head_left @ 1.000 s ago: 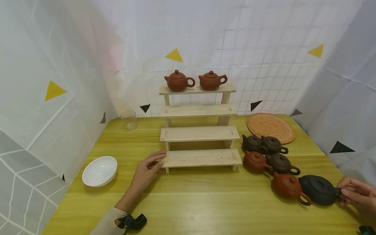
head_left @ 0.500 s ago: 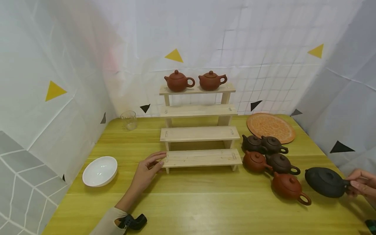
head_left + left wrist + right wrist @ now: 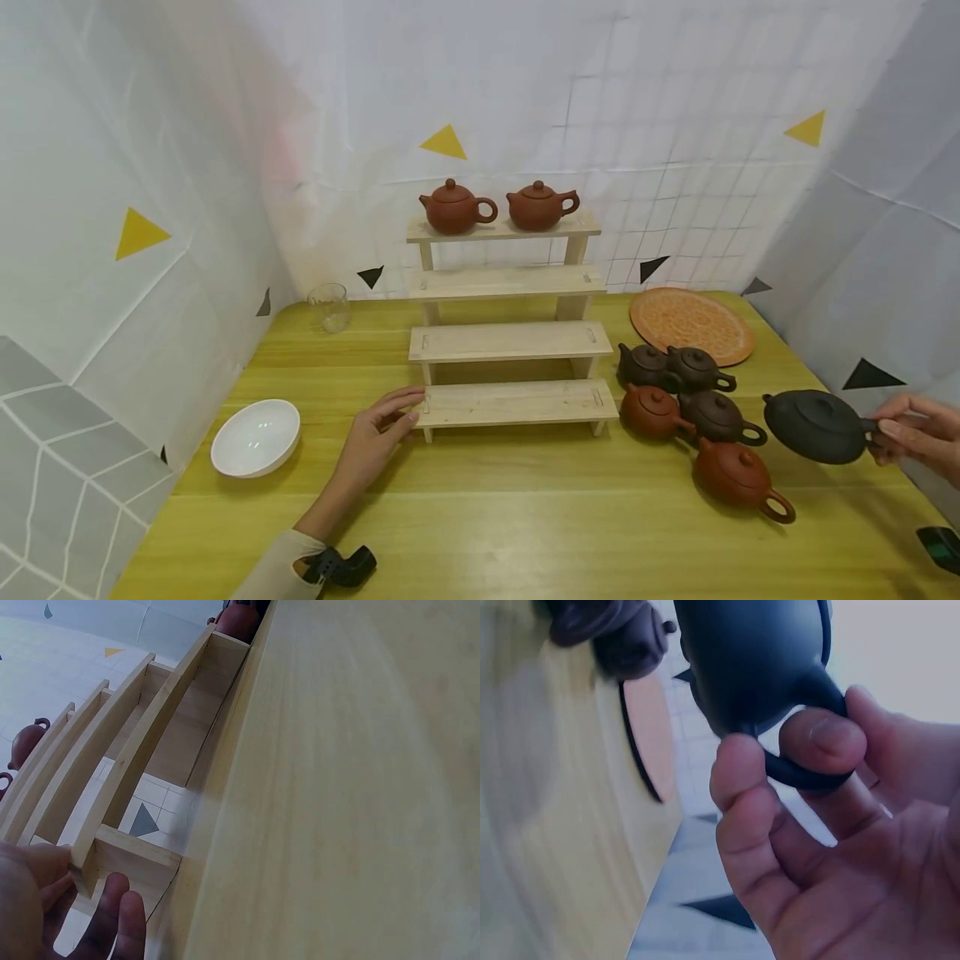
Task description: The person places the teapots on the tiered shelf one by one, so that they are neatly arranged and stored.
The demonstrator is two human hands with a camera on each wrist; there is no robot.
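Fingers of the right hand (image 3: pixel 917 433) pinch the black teapot (image 3: pixel 819 427) by its handle (image 3: pixel 799 778) above the table (image 3: pixel 487 517); head view crops that hand. Left hand (image 3: pixel 378 429) touches the stand (image 3: pixel 517 402), pinch unclear. Left wrist: hand cut off, fingers parted. Right wrist: teapot cropped, brown teapots (image 3: pixel 634 645) blurred.

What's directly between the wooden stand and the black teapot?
In the head view, a reddish-brown teapot and a dark brown teapot sit between the wooden stand and the black teapot.

The black teapot (image 3: pixel 817 425) looks smooth and matt, the shelf (image 3: pixel 510 340) bare wood, the bowl (image 3: pixel 255 439) glossy.
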